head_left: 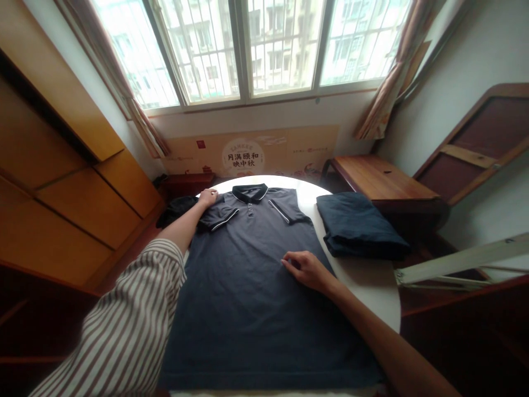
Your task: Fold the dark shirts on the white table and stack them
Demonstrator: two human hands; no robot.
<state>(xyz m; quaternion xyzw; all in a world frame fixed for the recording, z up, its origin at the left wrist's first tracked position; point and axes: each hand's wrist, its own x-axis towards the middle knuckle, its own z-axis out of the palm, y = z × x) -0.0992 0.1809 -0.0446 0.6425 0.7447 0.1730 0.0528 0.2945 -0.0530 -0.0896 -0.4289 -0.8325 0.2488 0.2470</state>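
A dark grey-blue polo shirt [248, 298] lies spread front side up on a white round table [367, 281]. Its black collar is at the far end, and both short sleeves carry white trim. My left hand [208, 196] reaches to the shirt's left sleeve by the shoulder, fingers curled onto the cloth; their tips are partly hidden. Over the right half of the shirt's body is my right hand [306, 270], loosely bent, a small gap between thumb and forefinger and nothing visible in it.
A folded dark blue garment [357, 226] rests at the table's right edge. Black cloth [177, 211] lies at the left edge. Behind stand a wooden side table [384, 176] and a printed cardboard panel [281, 151] under the window. Wooden cabinets [82, 204] flank the left.
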